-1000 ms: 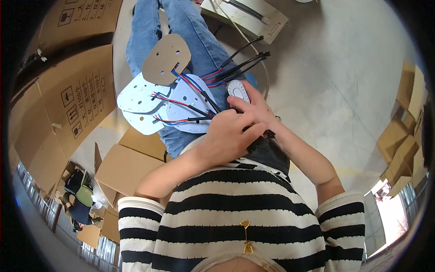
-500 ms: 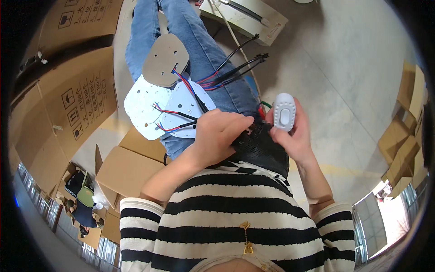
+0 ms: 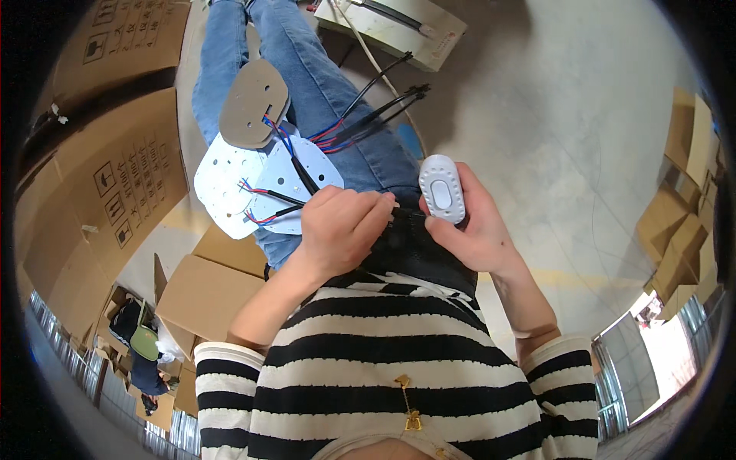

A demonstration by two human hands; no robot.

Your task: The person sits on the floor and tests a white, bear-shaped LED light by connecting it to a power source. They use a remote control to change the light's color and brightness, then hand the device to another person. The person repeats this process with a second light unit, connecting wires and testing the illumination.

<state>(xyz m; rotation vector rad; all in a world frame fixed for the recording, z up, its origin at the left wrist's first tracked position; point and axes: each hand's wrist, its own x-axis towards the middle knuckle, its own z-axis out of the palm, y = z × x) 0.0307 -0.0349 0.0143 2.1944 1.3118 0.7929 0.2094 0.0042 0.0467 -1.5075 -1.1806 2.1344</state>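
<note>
My left hand [image 3: 343,232] is closed around a black cable [image 3: 305,176], with its thumb and fingertips pinched together above my lap. What lies inside the fist is mostly hidden. My right hand [image 3: 479,226] grips a white oval controller [image 3: 441,192] edged with small bumps and with a raised oval in its middle. A thin dark wire seems to span the gap between both hands. On my thighs rest rounded white plates [image 3: 218,180] with holes and red and blue wires, overlapped by a grey-beige plate [image 3: 244,103]. More black-sleeved cables [image 3: 391,103] stick out rightward past my leg.
Black mesh material [image 3: 429,253] covers my lap. Large cardboard boxes [image 3: 142,146] stand at left, with an open carton [image 3: 207,295] by my left elbow. A pale box [image 3: 441,38] sits on the floor beyond my legs. Another person [image 3: 146,372] is at lower left.
My right hand has come left with the white controller, nearer my left hand. The left hand's fingers have curled tighter. The whole view has shifted slightly.
</note>
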